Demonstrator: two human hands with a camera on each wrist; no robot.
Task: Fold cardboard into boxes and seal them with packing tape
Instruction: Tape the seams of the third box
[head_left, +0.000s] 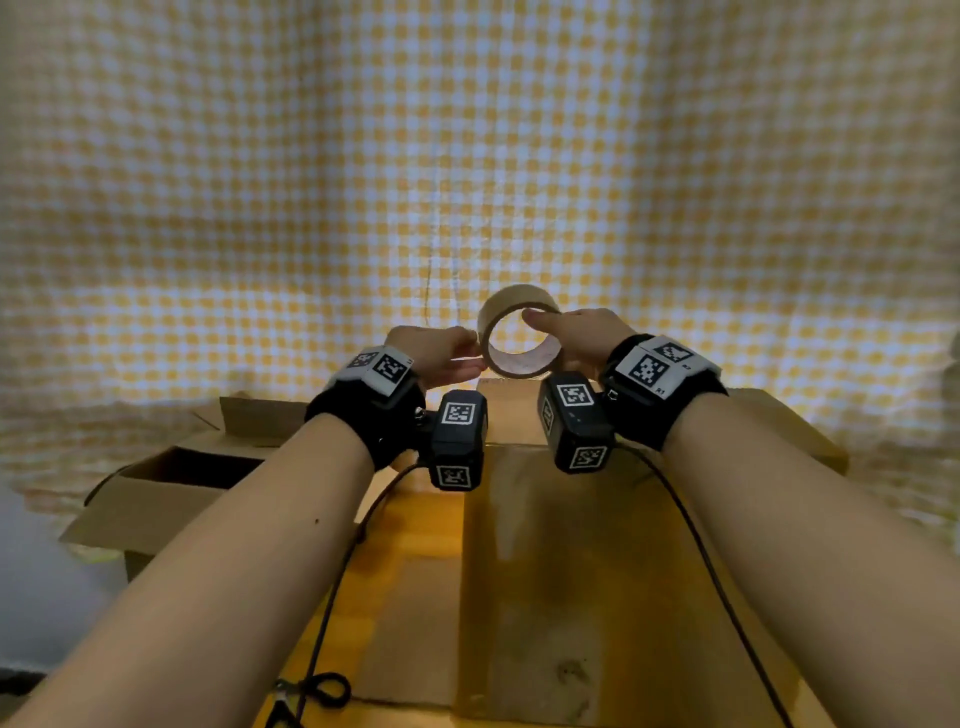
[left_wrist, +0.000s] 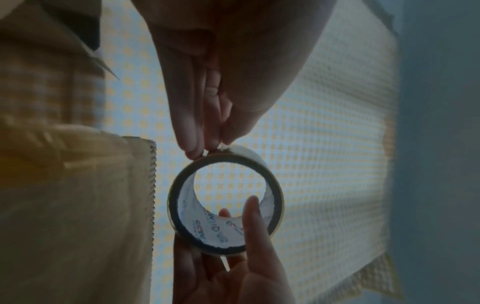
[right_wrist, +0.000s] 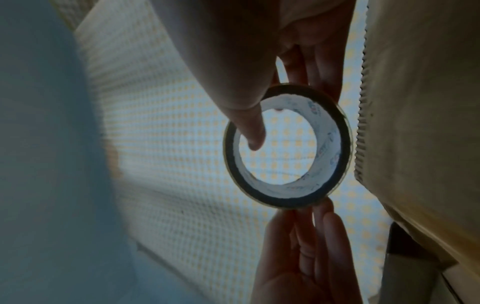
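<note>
A roll of brown packing tape (head_left: 519, 364) is held up on edge just above the far end of a closed cardboard box (head_left: 545, 545). My right hand (head_left: 550, 332) grips the roll, thumb hooked inside the white core (right_wrist: 332, 148) and fingers on the outer side. My left hand (head_left: 470, 358) pinches the roll's outer layer on its left side, fingertips (left_wrist: 192, 148) pressed together where a pale bit of tape end lifts. In the left wrist view the roll (left_wrist: 176, 205) stands beside the box's corrugated edge (left_wrist: 152, 195).
An open cardboard box (head_left: 171, 473) with raised flaps sits on the left. A yellow-and-white checked cloth (head_left: 467, 156) covers the table and hangs behind. Black cables (head_left: 332, 597) trail from both wrist cameras towards the near edge.
</note>
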